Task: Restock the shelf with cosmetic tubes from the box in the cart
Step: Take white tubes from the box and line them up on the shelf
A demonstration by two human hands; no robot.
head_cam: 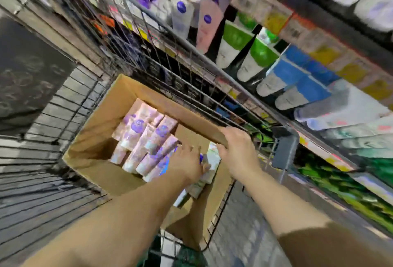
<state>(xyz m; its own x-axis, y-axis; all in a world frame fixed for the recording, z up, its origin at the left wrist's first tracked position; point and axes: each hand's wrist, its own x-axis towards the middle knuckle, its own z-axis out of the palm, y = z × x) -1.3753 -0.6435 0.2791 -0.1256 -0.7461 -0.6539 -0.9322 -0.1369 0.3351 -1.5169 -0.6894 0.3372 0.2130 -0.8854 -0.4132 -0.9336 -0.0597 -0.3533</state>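
Brown corrugated cardboard box, open-topped, standing inside a grey wire-mesh cart. Contents: a loose pile of pale pink cosmetic tubes with purple round logos, lying flat and overlapping, caps mostly toward the lower left. Near the box's right end, a few lighter whitish tubes, partly hidden.

Left hand: reaching down into the box, palm down, fingers spread over the right end of the pile and touching the whitish tubes; whether it closes around any tube cannot be told, the frame being blurred.

Right hand: fingers curled over and pressed onto the upper right rim of the box, beside the cart's wire wall.

Shelf, right of the cart: rows of upright tubes, pink and white with purple dots, green-and-white, blue-and-white. Coloured price labels run along the shelf edge.
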